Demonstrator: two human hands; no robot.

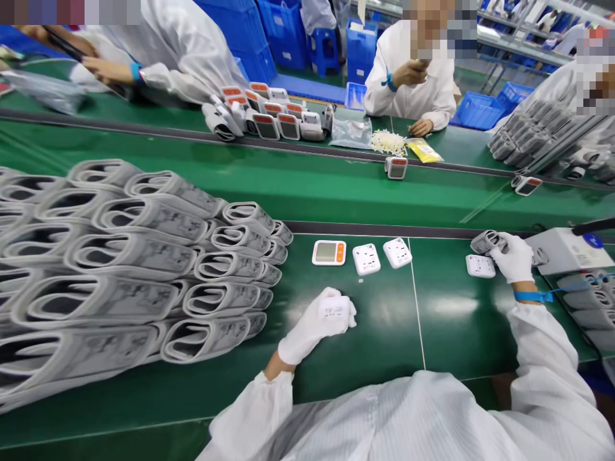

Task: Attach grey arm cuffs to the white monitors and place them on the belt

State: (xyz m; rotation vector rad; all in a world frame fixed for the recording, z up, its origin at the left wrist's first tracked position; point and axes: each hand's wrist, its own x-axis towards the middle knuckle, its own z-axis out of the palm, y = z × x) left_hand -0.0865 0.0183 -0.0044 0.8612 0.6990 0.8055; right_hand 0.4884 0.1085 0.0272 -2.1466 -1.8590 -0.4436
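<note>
My left hand (312, 326), in a white glove, is shut around a small white block with a printed label (334, 308) above the green bench mat (384, 333). My right hand (513, 257), also gloved, grips a rolled grey blood pressure cuff (487, 242) with its tube end. Just left of that hand lies a white blood pressure monitor (480, 266), back up. Further left are two more white monitors, back up (366, 259) (397, 253), and one face up with an orange strip (329, 252).
A large pile of rolled grey cuffs (144, 250) fills the left of the bench. Past a black rail runs a green conveyor belt (307, 186) carrying monitors (396, 168). Co-workers in white sit beyond it. A white machine (569, 250) stands at right, with more cuffs (589, 307) below it.
</note>
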